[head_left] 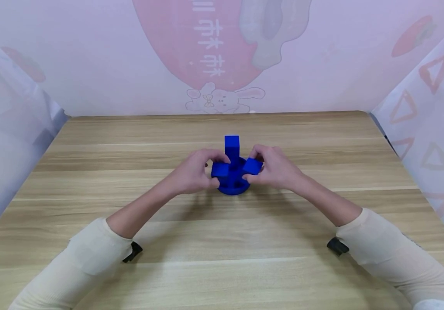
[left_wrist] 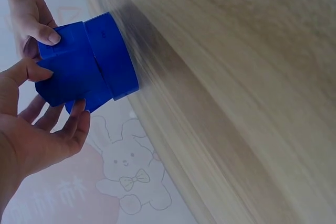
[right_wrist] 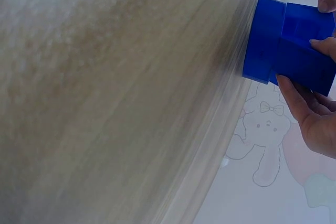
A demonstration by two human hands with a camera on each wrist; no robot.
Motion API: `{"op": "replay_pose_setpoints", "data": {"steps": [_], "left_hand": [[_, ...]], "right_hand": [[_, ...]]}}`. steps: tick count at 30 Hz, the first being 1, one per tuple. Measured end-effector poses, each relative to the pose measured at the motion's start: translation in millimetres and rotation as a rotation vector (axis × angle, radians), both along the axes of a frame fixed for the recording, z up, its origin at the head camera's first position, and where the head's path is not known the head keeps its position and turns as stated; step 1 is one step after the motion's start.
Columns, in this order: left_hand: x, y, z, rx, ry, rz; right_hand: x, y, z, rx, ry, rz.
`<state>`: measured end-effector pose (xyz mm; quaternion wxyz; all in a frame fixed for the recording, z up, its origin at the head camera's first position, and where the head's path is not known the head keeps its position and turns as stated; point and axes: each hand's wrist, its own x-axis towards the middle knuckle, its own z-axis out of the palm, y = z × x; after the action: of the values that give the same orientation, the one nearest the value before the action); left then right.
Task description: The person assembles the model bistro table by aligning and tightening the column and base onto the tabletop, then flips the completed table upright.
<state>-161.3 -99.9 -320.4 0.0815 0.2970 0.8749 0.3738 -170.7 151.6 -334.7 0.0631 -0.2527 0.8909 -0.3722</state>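
A round blue base (head_left: pixel 233 190) rests on the wooden table, and three blue square-topped blocks stand on it. My left hand (head_left: pixel 194 173) pinches the left block (head_left: pixel 219 169) between thumb and fingers. On the other side, the right block (head_left: pixel 252 166) is pinched by my right hand (head_left: pixel 277 168). The back block (head_left: pixel 232 145) rises untouched between the hands. In the left wrist view the left block (left_wrist: pixel 72 77) sits against the base (left_wrist: pixel 111 56). The right wrist view shows the right block (right_wrist: pixel 304 65) meeting the base (right_wrist: pixel 264 40); how they join inside is hidden.
The wooden table (head_left: pixel 222 267) spreads around the base. A printed pale curtain (head_left: pixel 105 56) hangs behind its back edge, with more cloth at both sides. A small black object (head_left: pixel 132 251) sits at the left sleeve, another black object (head_left: pixel 337 246) at the right.
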Motion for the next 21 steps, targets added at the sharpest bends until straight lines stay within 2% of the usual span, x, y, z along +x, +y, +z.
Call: {"op": "replay_pose_setpoints", "data": {"steps": [7,10,13,18,21], "left_hand": [[-2.2,-7.8,-2.3,0.044,0.004,-0.071],[-0.9,-10.6,-2.0,0.035,0.016,-0.065],[1.8,-11.2,-3.2,0.023,0.013,-0.007],[5.7,-8.7,-5.6,0.042,-0.032,0.138],[6.7,-7.4,-5.7,0.044,-0.045,0.179]], "right_hand": [[-0.1,-0.3,0.4,-0.005,0.018,0.006],[0.0,0.0,0.3,-0.006,0.016,0.003],[0.2,0.3,0.0,-0.004,0.009,0.0],[0.2,-0.2,-1.0,-0.008,0.019,0.001],[0.7,-1.0,-1.4,-0.014,0.028,0.003]]}}
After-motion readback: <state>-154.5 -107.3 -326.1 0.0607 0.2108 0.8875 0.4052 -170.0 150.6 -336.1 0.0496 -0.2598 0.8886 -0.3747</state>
